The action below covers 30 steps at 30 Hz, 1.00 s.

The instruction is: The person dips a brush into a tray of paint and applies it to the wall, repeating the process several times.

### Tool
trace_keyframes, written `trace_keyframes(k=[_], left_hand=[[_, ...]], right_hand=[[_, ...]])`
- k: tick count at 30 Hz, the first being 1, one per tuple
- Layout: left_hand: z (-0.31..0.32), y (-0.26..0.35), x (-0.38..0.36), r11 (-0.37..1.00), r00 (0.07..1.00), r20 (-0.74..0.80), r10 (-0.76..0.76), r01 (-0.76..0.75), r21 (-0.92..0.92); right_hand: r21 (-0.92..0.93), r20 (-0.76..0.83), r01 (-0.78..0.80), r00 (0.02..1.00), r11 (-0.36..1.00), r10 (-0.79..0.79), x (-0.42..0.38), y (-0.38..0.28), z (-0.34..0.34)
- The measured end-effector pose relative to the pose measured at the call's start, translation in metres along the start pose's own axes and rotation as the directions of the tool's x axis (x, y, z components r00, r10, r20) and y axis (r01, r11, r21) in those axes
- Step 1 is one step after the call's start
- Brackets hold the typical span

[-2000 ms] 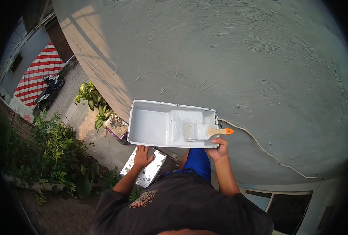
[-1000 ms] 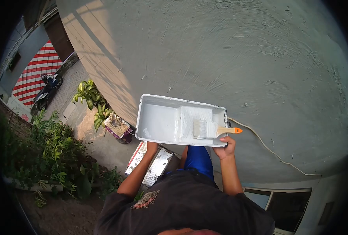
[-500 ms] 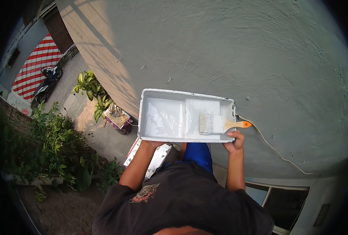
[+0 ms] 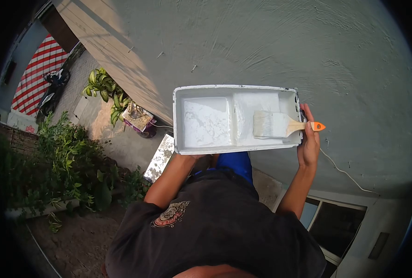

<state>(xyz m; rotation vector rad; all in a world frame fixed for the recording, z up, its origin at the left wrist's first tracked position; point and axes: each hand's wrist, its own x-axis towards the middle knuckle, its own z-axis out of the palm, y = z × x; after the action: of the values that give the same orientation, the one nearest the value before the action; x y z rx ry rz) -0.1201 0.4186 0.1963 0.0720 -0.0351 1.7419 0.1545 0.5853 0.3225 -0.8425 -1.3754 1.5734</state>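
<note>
The fingers [image 4: 306, 110] of the right hand [image 4: 309, 150] are grasping the 3 o'clock end of a paint tray [image 4: 237, 87], one digit crossing the handle of a paintbrush [image 4: 271, 125], seemingly steadying it. The left hand [image 4: 186, 159] is reaching under the tray's near side, toward 7 o'clock; its fingers are hiding there, so their grip cannot be told. The tray is hovering just above centre, in front of blue shorts [image 4: 233, 162]. White paint [image 4: 206, 121] is glistening in its 9 o'clock well and coating the ramp, where the brush is lying, bristles pointing to 9 o'clock. Beyond, a paint-spotted box [image 4: 161, 157] is sitting at 8 o'clock, and leafy plants [image 4: 62, 157] are spreading around 9 o'clock. A grey wall [image 4: 261, 46] is filling the view from 11 to 4 o'clock, a pale cable [image 4: 342, 172] trailing along it. Farthest off, a motorbike [image 4: 53, 90] is standing at 10 o'clock.
</note>
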Motion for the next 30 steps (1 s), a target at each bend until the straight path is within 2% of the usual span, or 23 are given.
trace_keyframes(k=[2,3,4,6,7,9,10,12,13,15,16,18,20,24,26,27,29,30], left_hand=[[-0.004,-0.005,-0.003,1.000,1.000,-0.004,-0.015,0.015,-0.017],[-0.005,-0.008,-0.003,0.999,1.000,-0.002,-0.023,0.023,-0.025],[-0.007,-0.009,-0.003,0.999,1.000,0.000,-0.030,0.030,-0.035],[-0.010,-0.009,0.003,0.998,0.999,0.009,-0.044,0.044,-0.053],[-0.012,-0.013,0.002,0.997,0.999,0.010,-0.050,0.050,-0.062],[-0.015,-0.016,0.003,0.995,0.998,0.015,-0.061,0.062,-0.078],[-0.017,-0.011,0.002,0.994,0.998,0.022,-0.066,0.068,-0.082],[-0.020,-0.017,0.010,0.993,0.996,0.036,-0.076,0.079,-0.088],[-0.022,-0.017,0.008,0.992,0.996,0.036,-0.080,0.083,-0.093],[-0.024,-0.022,0.007,0.992,0.996,0.033,-0.080,0.083,-0.094],[-0.027,-0.025,0.009,0.995,0.996,-0.027,-0.089,0.088,-0.050],[-0.015,-0.032,0.010,0.996,0.992,-0.089,-0.093,0.092,-0.007],[0.011,-0.041,0.008,0.995,0.998,0.060,-0.020,0.013,0.100],[0.020,-0.047,0.003,0.990,0.999,0.026,-0.020,0.016,0.143],[0.026,-0.052,0.001,0.957,0.998,0.038,0.045,-0.054,0.285],[0.027,-0.052,0.000,0.956,0.998,0.041,0.053,-0.063,0.286],[0.026,-0.044,0.000,0.991,1.000,-0.019,-0.005,0.007,0.136],[0.025,-0.044,0.000,0.991,1.000,-0.019,-0.002,0.004,0.137]], right_hand=[[-0.225,-0.007,0.178,0.983,0.958,-0.185,-0.001,0.002,-0.006],[-0.361,-0.007,0.267,0.957,0.894,-0.289,-0.002,-0.004,-0.005],[-0.365,-0.009,0.260,0.959,0.894,-0.283,-0.003,-0.010,-0.004],[-0.473,0.112,0.332,0.941,0.816,-0.318,-0.003,-0.021,-0.003],[-0.476,0.112,0.326,0.944,0.817,-0.311,-0.005,-0.028,-0.001],[-0.352,0.160,0.213,0.973,0.912,-0.166,-0.007,-0.042,0.009],[-0.352,0.160,0.212,0.973,0.912,-0.165,-0.006,-0.045,0.019],[-0.348,0.131,0.366,0.931,0.863,-0.341,-0.002,-0.052,0.044],[-0.347,0.131,0.359,0.933,0.866,-0.335,-0.002,-0.057,0.054],[-0.334,0.296,0.439,0.889,0.834,-0.350,-0.002,-0.066,0.071],[-0.330,0.297,0.437,0.889,0.836,-0.348,-0.002,-0.067,0.080],[-0.383,0.484,0.591,0.783,0.709,-0.391,0.002,-0.064,0.102],[-0.390,0.544,0.600,0.762,0.699,-0.351,0.003,-0.063,0.122],[-0.407,0.660,0.637,0.700,0.655,-0.272,0.004,-0.060,0.141],[-0.409,0.672,0.639,0.694,0.651,-0.259,0.004,-0.055,0.142],[-0.414,0.670,0.636,0.697,0.651,-0.255,0.004,-0.052,0.142],[-0.416,0.670,0.632,0.699,0.654,-0.249,0.008,-0.047,0.148],[-0.421,0.665,0.617,0.708,0.665,-0.236,0.008,-0.048,0.145]])
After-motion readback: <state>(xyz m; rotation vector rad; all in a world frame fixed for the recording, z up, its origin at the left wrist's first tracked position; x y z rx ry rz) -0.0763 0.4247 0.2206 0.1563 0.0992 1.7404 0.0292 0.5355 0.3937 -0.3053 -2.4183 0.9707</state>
